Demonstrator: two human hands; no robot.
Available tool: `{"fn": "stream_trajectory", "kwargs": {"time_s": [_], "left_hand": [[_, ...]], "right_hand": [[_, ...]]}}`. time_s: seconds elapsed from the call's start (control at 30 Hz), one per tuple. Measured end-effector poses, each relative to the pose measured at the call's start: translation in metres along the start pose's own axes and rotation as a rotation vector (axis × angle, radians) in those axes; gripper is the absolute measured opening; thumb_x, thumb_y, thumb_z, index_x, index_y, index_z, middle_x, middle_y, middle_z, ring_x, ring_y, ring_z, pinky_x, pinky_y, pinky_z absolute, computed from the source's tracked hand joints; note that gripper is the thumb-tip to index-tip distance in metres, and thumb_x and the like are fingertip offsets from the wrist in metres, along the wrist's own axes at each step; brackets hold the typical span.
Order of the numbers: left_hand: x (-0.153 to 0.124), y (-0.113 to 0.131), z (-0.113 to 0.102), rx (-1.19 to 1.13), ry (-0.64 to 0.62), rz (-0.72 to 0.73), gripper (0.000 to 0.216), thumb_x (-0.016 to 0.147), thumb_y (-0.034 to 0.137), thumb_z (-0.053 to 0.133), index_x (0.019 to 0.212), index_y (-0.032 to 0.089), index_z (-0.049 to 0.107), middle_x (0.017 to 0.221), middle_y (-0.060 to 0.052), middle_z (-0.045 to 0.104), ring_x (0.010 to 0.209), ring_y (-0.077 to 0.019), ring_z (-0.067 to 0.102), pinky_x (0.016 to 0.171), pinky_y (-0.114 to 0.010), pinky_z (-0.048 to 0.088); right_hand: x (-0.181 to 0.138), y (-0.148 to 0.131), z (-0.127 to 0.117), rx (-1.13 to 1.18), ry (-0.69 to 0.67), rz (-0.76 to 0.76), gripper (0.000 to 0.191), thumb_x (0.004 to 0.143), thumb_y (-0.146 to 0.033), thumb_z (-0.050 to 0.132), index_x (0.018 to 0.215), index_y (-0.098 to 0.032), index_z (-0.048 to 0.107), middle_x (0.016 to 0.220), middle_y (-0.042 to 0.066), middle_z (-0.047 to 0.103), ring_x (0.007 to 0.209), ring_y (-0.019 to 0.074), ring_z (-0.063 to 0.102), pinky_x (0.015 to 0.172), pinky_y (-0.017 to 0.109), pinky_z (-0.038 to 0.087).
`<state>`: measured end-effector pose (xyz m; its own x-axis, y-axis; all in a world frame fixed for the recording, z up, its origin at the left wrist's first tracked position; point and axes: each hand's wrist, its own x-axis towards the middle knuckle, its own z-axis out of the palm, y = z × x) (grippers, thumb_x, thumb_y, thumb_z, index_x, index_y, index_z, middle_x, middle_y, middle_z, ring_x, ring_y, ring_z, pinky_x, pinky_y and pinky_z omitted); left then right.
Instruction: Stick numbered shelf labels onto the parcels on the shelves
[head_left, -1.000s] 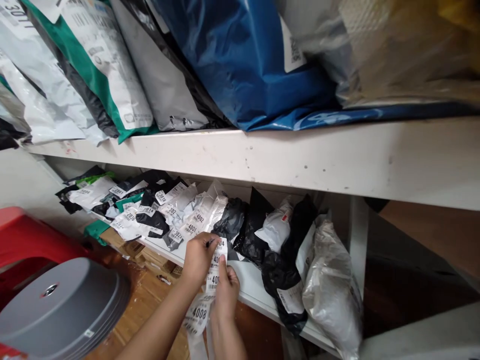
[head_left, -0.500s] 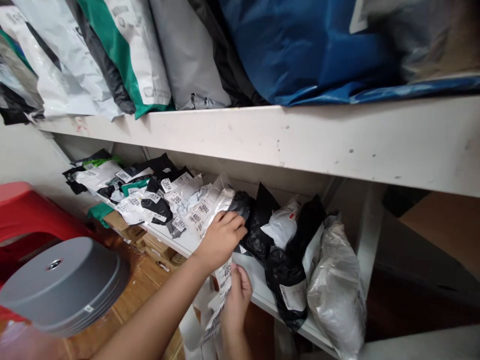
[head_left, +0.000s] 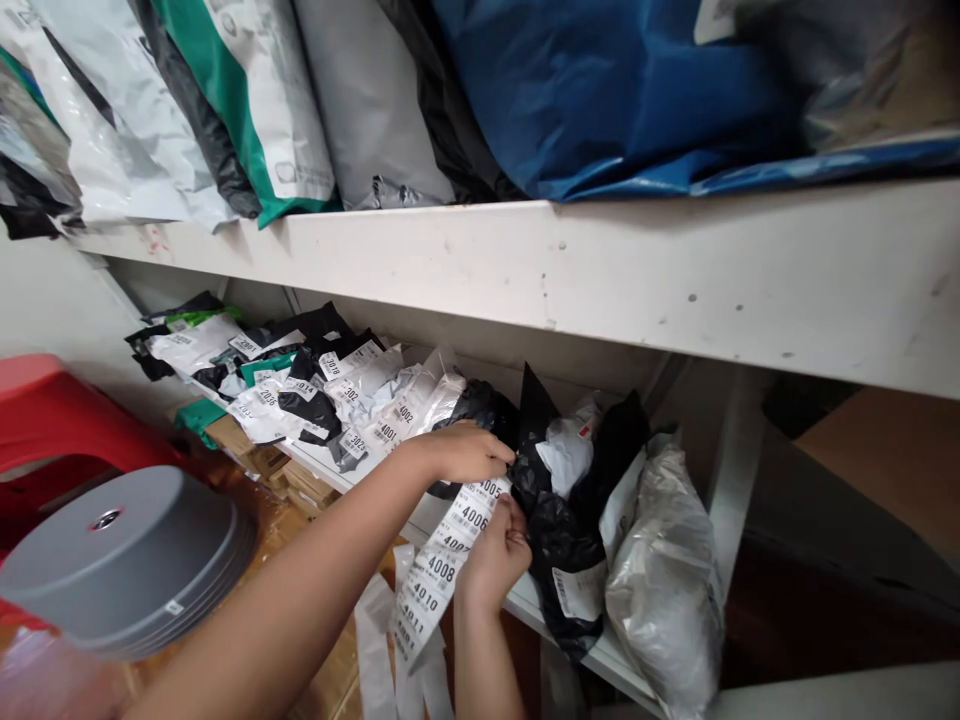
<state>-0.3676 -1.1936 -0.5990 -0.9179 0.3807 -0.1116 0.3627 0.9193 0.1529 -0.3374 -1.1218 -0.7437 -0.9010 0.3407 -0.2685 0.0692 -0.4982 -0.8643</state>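
A long white strip of printed number labels hangs at a slant in front of the lower shelf, with numbers such as 4006 and 4008 readable. My right hand is closed on its upper right edge, thumb up near the 4005 label. At the strip's top end, my left hand bends over with fingers pressed together; its fingertips are partly hidden. Just beyond both hands are a dark wrapped parcel and a taller black parcel, close to my left fingertips.
Labelled parcels crowd the lower shelf to the left. A silvery bag stands at its right end. Overhead runs the upper shelf's white edge, bearing large bags. A grey round stool-like object and red chair stand left.
My left hand has moved right and slightly down, to the strip's top end. My right hand has risen to the right, and the strip now faces me more, its numbers plainer.
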Motion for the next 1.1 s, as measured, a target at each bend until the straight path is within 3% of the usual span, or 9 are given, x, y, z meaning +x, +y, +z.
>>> {"fn": "stream_trajectory", "kwargs": {"time_s": [0.13, 0.23, 0.33, 0.5, 0.67, 0.87, 1.0, 1.1], "left_hand": [[0.003, -0.004, 0.007, 0.082, 0.091, -0.026, 0.007, 0.083, 0.024, 0.054, 0.085, 0.024, 0.06, 0.085, 0.003, 0.07, 0.081, -0.0172, 0.063, 0.079, -0.027, 0.042], [0.004, -0.005, 0.015, 0.127, 0.147, -0.034, 0.008, 0.081, 0.024, 0.059, 0.089, 0.022, 0.06, 0.091, -0.002, 0.07, 0.087, -0.0204, 0.064, 0.077, -0.028, 0.043], [0.004, -0.005, 0.021, 0.161, 0.182, -0.035, 0.012, 0.08, 0.025, 0.062, 0.091, 0.02, 0.06, 0.095, -0.005, 0.07, 0.091, -0.0237, 0.064, 0.08, -0.031, 0.044], [0.004, -0.006, 0.027, 0.197, 0.218, -0.045, 0.016, 0.083, 0.025, 0.06, 0.097, 0.018, 0.059, 0.097, -0.007, 0.07, 0.093, -0.0257, 0.064, 0.086, -0.036, 0.044], [0.008, -0.008, 0.03, 0.231, 0.22, -0.046, 0.02, 0.083, 0.033, 0.062, 0.094, 0.015, 0.062, 0.098, -0.009, 0.071, 0.096, -0.0256, 0.065, 0.092, -0.037, 0.043], [0.012, -0.006, 0.032, 0.299, 0.217, -0.049, 0.02, 0.083, 0.03, 0.062, 0.091, 0.012, 0.065, 0.094, -0.01, 0.069, 0.093, -0.0258, 0.064, 0.091, -0.037, 0.042], [0.014, -0.004, 0.036, 0.35, 0.234, -0.055, 0.019, 0.085, 0.028, 0.057, 0.092, 0.012, 0.064, 0.094, -0.011, 0.065, 0.087, -0.0252, 0.063, 0.082, -0.038, 0.043], [0.014, -0.004, 0.039, 0.375, 0.247, -0.057, 0.016, 0.087, 0.022, 0.052, 0.093, 0.012, 0.063, 0.096, -0.011, 0.062, 0.085, -0.0235, 0.061, 0.08, -0.038, 0.041]], "right_hand": [[0.007, -0.008, 0.007, -0.054, 0.091, 0.03, 0.039, 0.066, -0.05, 0.067, 0.071, -0.012, 0.066, 0.079, 0.017, 0.073, 0.079, 0.0284, 0.066, 0.064, 0.034, 0.049], [0.008, -0.009, 0.008, -0.034, 0.103, 0.066, 0.044, 0.065, -0.055, 0.067, 0.072, -0.012, 0.067, 0.085, 0.02, 0.073, 0.082, 0.0303, 0.067, 0.065, 0.035, 0.051], [0.001, -0.008, 0.005, 0.03, 0.047, 0.097, 0.053, 0.068, -0.058, 0.064, 0.087, -0.009, 0.068, 0.098, 0.02, 0.072, 0.088, 0.0303, 0.068, 0.069, 0.036, 0.055], [-0.013, -0.001, -0.002, 0.1, -0.172, 0.119, 0.056, 0.069, -0.053, 0.066, 0.106, -0.01, 0.066, 0.099, 0.014, 0.074, 0.088, 0.0281, 0.069, 0.074, 0.036, 0.055], [-0.006, 0.005, -0.003, 0.012, -0.136, 0.119, 0.057, 0.068, -0.059, 0.065, 0.095, -0.009, 0.069, 0.088, 0.013, 0.075, 0.084, 0.0267, 0.068, 0.07, 0.033, 0.054], [-0.002, 0.001, -0.002, 0.026, -0.076, 0.118, 0.053, 0.067, -0.058, 0.068, 0.088, -0.009, 0.071, 0.083, 0.014, 0.075, 0.079, 0.0262, 0.068, 0.065, 0.032, 0.052], [-0.008, -0.002, -0.002, 0.083, -0.127, 0.204, 0.053, 0.069, -0.057, 0.066, 0.092, -0.009, 0.07, 0.09, 0.015, 0.074, 0.082, 0.0274, 0.068, 0.068, 0.034, 0.053], [-0.015, 0.002, -0.006, 0.102, -0.198, 0.171, 0.051, 0.067, -0.053, 0.07, 0.096, -0.011, 0.068, 0.094, 0.013, 0.074, 0.085, 0.0257, 0.067, 0.073, 0.034, 0.053]]}}
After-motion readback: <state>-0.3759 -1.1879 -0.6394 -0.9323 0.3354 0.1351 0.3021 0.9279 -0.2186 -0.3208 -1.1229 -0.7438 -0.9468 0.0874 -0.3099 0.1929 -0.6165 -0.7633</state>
